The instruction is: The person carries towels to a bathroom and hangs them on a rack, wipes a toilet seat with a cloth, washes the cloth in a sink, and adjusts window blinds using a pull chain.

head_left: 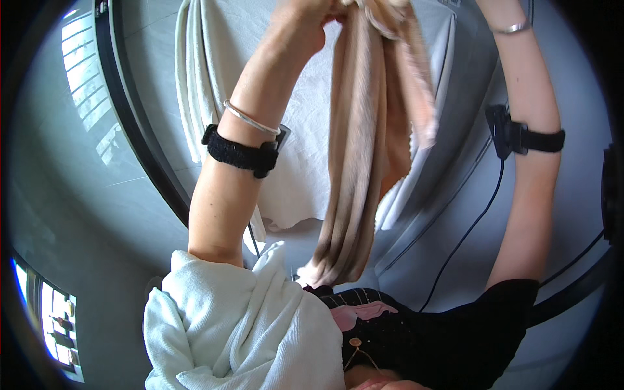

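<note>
Both my arms are raised overhead. My left hand (302, 23), at the top edge, is closed on the upper end of a beige cloth (364, 149), which hangs down in long folds between my arms. My right forearm (530, 97) reaches up at the right; the hand itself is cut off by the top edge, close to the cloth's upper end. Each forearm carries a black strap and a thin silver bangle. A white towel (227, 325) is draped over my left upper arm and shoulder.
A cream sheet (208, 84) hangs behind the beige cloth. A black curved frame (140, 136) sweeps down the left side. A black cable (468, 234) runs down from the right strap. Grey walls and a bright window (88, 78) lie beyond.
</note>
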Available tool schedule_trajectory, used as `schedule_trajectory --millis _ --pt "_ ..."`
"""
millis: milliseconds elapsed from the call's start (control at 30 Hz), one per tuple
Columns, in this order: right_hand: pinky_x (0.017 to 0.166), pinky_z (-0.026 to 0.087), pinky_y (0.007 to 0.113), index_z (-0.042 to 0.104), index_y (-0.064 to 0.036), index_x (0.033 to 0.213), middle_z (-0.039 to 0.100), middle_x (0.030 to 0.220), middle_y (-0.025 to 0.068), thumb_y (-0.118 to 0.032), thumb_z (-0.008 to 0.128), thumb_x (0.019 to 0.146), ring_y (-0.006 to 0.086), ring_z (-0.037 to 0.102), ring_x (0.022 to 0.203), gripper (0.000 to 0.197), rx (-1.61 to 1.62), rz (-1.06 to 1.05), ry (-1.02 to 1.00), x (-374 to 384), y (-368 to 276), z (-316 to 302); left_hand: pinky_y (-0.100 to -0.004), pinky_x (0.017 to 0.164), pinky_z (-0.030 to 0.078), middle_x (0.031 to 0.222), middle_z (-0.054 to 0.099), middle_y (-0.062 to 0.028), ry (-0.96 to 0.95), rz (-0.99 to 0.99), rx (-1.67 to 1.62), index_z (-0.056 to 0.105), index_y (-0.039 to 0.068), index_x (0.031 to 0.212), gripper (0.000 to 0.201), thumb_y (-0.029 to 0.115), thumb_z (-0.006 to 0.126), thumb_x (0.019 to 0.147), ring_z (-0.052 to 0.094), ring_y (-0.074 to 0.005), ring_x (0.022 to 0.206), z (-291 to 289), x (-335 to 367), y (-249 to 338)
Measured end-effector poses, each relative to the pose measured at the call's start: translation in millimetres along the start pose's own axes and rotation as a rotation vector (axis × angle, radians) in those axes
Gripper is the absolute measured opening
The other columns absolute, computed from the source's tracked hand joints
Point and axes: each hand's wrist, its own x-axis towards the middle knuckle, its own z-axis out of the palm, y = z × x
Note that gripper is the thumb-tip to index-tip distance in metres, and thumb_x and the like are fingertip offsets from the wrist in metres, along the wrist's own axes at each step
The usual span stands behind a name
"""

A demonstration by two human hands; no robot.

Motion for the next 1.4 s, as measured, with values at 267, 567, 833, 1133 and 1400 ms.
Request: schedule_trajectory --millis 267,567,833,1133,1400 --pt "0.079 0.047 0.034 0.051 -0.0038 0.111 0.056 0.102 0.0054 -0.03 0.055 0.085 0.0161 0.051 0.101 0.037 0.365 0.169 0.096 -67.3 39.1 76.9 -0.0373 0.089 0.042 0.114 0.046 -0.0166 -0.377 -0.043 -0.493 0.037 0.003 0.122 0.05 0.035 0.043 0.084 0.05 -0.0236 0.1 14.4 21.0 -18.7" --pt "0.076 0.049 0.027 0.041 0.0057 0.109 0.052 0.101 0.0123 -0.013 0.042 0.088 0.0171 0.055 0.085 0.028 0.124 -0.38 0.136 55.7 9.4 -16.6 -0.0317 0.072 0.055 0.103 0.051 -0.0176 0.103 0.25 -0.332 0.039 -0.008 0.112 0.029 -0.003 0.041 0.083 0.061 -0.0266 0.077 -8.2 30.6 -25.8" --pt "0.061 0.048 0.026 0.051 0.0042 0.099 0.056 0.091 0.0129 -0.014 0.048 0.08 0.0171 0.054 0.062 0.026 -0.149 -0.051 0.339 130.1 -1.1 -15.9 -0.0343 0.08 0.049 0.135 0.023 -0.0155 0.107 0.303 -0.302 0.009 0.004 0.134 0.07 -0.011 0.047 0.077 0.053 -0.0298 0.101 11.0 51.8 -33.7" --pt "0.066 0.047 0.029 0.054 0.0038 0.098 0.057 0.093 0.0142 -0.018 0.051 0.079 0.0186 0.055 0.072 0.029 -0.244 -0.068 0.351 132.8 4.2 15.3 -0.0321 0.062 0.049 0.126 0.038 -0.0113 0.259 0.421 -0.324 0.027 0.006 0.129 0.058 -0.004 0.053 0.079 0.057 -0.0185 0.078 36.4 60.5 -41.5" --pt "0.071 0.046 0.032 0.056 0.0035 0.097 0.058 0.095 0.0154 -0.022 0.054 0.078 0.02 0.056 0.081 0.032 -0.405 -0.232 0.476 95.8 -9.4 48.9 -0.0299 0.049 0.043 0.072 0.051 -0.0042 0.215 0.1 -0.339 0.047 0.006 0.083 0.013 0.005 0.058 0.075 0.046 -0.0135 0.052 22.7 79.2 -39.8"
